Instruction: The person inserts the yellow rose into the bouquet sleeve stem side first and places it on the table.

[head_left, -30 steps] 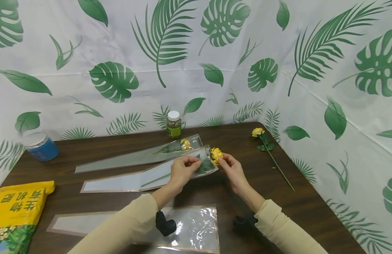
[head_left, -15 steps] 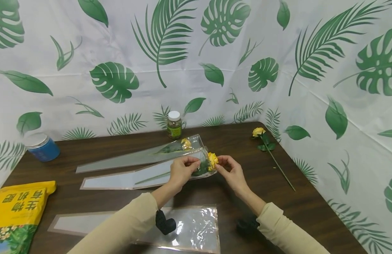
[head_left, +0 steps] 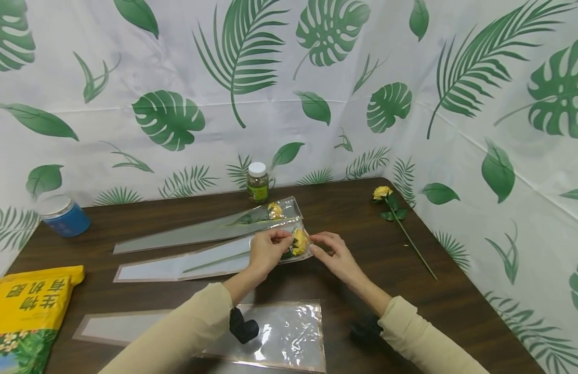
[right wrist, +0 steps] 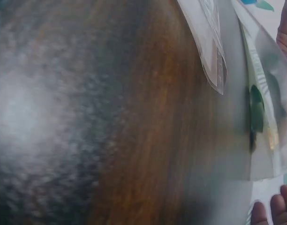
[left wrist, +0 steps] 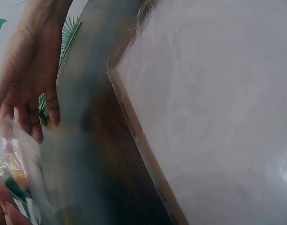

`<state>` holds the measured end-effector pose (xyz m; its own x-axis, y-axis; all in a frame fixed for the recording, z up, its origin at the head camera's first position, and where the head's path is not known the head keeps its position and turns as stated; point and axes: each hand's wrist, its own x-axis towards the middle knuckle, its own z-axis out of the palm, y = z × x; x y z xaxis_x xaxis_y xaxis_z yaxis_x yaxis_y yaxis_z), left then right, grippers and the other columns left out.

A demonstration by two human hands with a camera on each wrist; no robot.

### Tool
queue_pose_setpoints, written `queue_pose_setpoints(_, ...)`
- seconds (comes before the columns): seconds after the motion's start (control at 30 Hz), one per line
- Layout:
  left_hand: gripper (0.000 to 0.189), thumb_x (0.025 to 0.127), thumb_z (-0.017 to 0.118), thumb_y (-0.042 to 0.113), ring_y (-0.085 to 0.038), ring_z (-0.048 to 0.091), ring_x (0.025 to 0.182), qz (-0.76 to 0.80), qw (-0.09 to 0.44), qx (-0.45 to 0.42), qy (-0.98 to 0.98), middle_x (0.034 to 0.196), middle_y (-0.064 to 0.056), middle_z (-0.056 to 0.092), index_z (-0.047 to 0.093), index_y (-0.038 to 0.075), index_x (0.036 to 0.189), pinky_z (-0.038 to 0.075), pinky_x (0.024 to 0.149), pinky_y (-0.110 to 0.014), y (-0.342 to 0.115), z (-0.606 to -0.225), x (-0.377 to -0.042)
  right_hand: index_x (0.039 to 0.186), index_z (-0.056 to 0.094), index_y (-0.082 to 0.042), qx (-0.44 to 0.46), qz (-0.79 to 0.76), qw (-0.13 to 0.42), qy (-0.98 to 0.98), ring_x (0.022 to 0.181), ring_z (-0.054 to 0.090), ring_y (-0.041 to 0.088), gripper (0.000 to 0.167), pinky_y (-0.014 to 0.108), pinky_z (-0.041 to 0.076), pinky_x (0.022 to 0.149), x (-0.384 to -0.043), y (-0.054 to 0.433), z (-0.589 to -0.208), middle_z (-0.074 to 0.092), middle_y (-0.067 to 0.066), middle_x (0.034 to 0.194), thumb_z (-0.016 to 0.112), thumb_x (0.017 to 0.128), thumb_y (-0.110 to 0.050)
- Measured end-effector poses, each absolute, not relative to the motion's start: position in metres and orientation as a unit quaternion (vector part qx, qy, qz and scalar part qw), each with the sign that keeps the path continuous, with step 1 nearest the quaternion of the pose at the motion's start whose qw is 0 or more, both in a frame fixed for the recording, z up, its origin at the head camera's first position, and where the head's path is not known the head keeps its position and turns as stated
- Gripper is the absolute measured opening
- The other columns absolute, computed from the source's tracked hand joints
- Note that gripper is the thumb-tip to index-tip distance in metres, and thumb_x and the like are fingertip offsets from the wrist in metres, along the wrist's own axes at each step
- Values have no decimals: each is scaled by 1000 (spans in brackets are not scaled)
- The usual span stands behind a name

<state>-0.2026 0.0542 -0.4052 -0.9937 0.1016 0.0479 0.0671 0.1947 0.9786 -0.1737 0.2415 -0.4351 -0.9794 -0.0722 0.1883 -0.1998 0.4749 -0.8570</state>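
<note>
Pinching the clear wrapper [head_left: 146, 271] by its mouth, that's the left hand [head_left: 265, 254], thumb and forefinger pressed together on the film! The right hand [head_left: 338, 257] is right there too, fingertips at the open end, though from here I can't tell whether they grip it. And the yellow rose [head_left: 299, 242]? Inside the wrapper, bloom between the two hands, stem [head_left: 216, 262] pointing toward the left edge of the tabletop [head_left: 352, 210]. Just beyond, a second wrapper [head_left: 172, 238] with another rose [head_left: 275, 210] inside; the small jar [head_left: 258, 187] stands by the far edge. A loose rose [head_left: 381, 192] lies along the right edge, bloom near the far right corner. On the near side, a third wrapper [head_left: 289, 332] lies flat, partly under the left arm [head_left: 176, 332].
</note>
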Motion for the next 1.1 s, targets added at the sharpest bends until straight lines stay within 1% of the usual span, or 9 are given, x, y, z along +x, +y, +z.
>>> queue_pose_setpoints(0.13,11,81,70,10,-3,54,58,609,1,61,791,76,-9,70,72,0,85,47,56,-19,53,-405,-202,119,63,-7,90,491,13,-867,123,38,36,35,43,46,87,-177,237,-437,46,19,133,65,88,-22)
queue_pose_setpoints(0.27,10,80,71,12,-3,52,60,585,-15,73,807,75,-8,70,72,2,83,43,55,-19,52,-407,-200,119,65,-9,89,483,-15,-871,125,39,35,35,52,39,97,-182,232,-439,48,17,133,66,88,-25)
queue_pose_setpoints(0.33,10,80,71,13,-3,53,60,576,-24,84,813,75,-7,70,73,4,83,42,55,-19,51,-408,-201,117,66,-9,86,484,-17,-871,123,43,32,33,51,36,99,-185,230,-440,53,15,130,66,88,-25)
queue_pose_setpoints(0.5,11,79,73,13,-9,60,63,517,-62,133,843,74,-4,69,72,7,87,45,58,-22,35,-416,-205,104,68,-1,67,523,-17,-849,96,55,18,22,31,43,82,-190,229,-442,65,15,112,65,88,-17)
queue_pose_setpoints(0.6,26,78,76,18,-11,59,60,446,-67,164,877,72,-1,66,70,8,102,44,54,-25,19,-419,-208,105,64,3,34,547,-11,-837,90,59,16,23,23,45,72,-190,230,-442,66,18,109,66,87,-11)
queue_pose_setpoints(0.77,60,75,77,38,-11,49,53,290,-23,203,935,64,6,59,60,11,125,35,43,-25,-6,-421,-208,91,63,0,-24,525,48,-850,95,56,20,16,28,40,83,-185,235,-442,61,13,101,70,84,-12)
queue_pose_setpoints(0.93,64,72,74,51,-22,62,71,201,-8,214,956,73,-1,66,62,14,122,42,47,-33,-18,-427,-207,80,64,-3,-28,505,86,-859,89,50,19,13,30,36,83,-177,241,-442,57,8,92,74,80,-12)
queue_pose_setpoints(1.07,60,72,73,51,-28,65,79,182,-23,213,960,88,-10,69,65,12,116,46,52,-37,-23,-434,-206,79,63,-2,-34,508,59,-859,75,49,14,13,23,40,68,-174,245,-444,57,3,80,73,81,-10)
queue_pose_setpoints(1.1,57,72,73,50,-29,64,77,182,-29,214,959,85,-9,68,65,12,113,46,52,-37,-24,-436,-207,80,63,0,-35,513,48,-857,72,49,12,13,22,41,64,-174,246,-444,57,3,77,72,81,-10)
